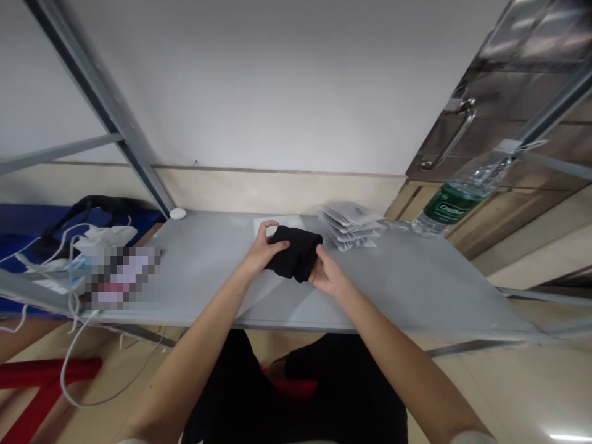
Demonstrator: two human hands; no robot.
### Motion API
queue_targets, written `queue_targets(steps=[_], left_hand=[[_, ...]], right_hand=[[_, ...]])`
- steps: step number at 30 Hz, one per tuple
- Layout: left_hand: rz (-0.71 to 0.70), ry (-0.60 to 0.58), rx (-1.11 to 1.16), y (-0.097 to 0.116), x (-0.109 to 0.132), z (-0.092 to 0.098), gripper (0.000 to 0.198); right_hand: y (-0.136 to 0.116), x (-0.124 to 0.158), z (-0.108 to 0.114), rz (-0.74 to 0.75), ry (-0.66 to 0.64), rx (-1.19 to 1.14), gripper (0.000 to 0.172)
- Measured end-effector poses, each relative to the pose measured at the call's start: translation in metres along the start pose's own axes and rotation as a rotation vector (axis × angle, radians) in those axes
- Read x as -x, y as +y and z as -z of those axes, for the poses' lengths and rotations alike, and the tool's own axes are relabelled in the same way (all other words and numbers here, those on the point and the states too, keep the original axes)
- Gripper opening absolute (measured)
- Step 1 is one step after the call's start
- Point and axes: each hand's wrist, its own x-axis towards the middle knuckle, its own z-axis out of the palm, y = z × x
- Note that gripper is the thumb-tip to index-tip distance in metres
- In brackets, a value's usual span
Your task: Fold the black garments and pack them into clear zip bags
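A bundle of folded black cloth (294, 251) is held between my two hands, just above the grey table. My left hand (264, 249) grips its left side, thumb on top and fingers behind. On the right edge, my right hand (326, 271) is closed around the cloth, with most of its fingers hidden beneath or behind it. What kind of item the cloth is, I cannot tell. Partly covered by the bundle and my left hand, a white flat piece (289, 221) lies behind on the table. Close by on the right sits a stack of clear plastic packets (351, 223).
A large water bottle (456, 203) with a green label stands at the table's (407, 290) right end, by a metal frame post. At the left are a phone-like blurred item (123, 277), white cables (71, 265) and a small white round object (177, 213). A wall rises behind.
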Motion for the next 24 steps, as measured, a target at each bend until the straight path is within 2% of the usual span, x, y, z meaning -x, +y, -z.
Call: queue_targets(steps=[4, 6, 9, 11, 14, 16, 18, 20, 22, 24], left_hand=[[-0.212, 0.239, -0.510, 0.000, -0.014, -0.004, 0.051], [-0.282, 0.286, -0.688, 0.000, -0.020, -0.008, 0.048], [-0.386, 0.266, -0.764, 0.003, -0.023, -0.010, 0.031], [-0.502, 0.285, -0.766, 0.008, -0.026, -0.005, 0.017], [-0.631, 0.406, -0.772, 0.013, -0.038, 0.014, 0.021], [-0.662, 0.434, -0.805, 0.008, -0.054, 0.028, 0.020], [-0.671, 0.369, -0.878, -0.005, -0.072, 0.040, 0.020], [-0.651, 0.206, -0.951, -0.022, -0.087, 0.048, 0.025], [-0.622, 0.058, -1.009, -0.040, -0.094, 0.053, 0.035], [-0.596, -0.023, -1.046, -0.054, -0.095, 0.056, 0.044]], right_hand=[[-0.007, -0.021, -0.022, -0.056, 0.104, -0.151, 0.036], [-0.011, -0.031, -0.033, -0.054, 0.129, -0.203, 0.031], [-0.015, -0.043, -0.042, -0.053, 0.111, -0.297, 0.025], [-0.016, -0.048, -0.041, -0.049, 0.131, -0.362, 0.023], [-0.017, -0.050, -0.029, -0.039, 0.244, -0.455, 0.021], [-0.019, -0.047, -0.021, -0.021, 0.300, -0.518, 0.020], [-0.022, -0.042, -0.016, -0.009, 0.321, -0.585, 0.021], [-0.027, -0.037, -0.015, -0.023, 0.345, -0.633, 0.023], [-0.031, -0.033, -0.017, -0.053, 0.378, -0.652, 0.025], [-0.034, -0.032, -0.019, -0.082, 0.404, -0.646, 0.027]])
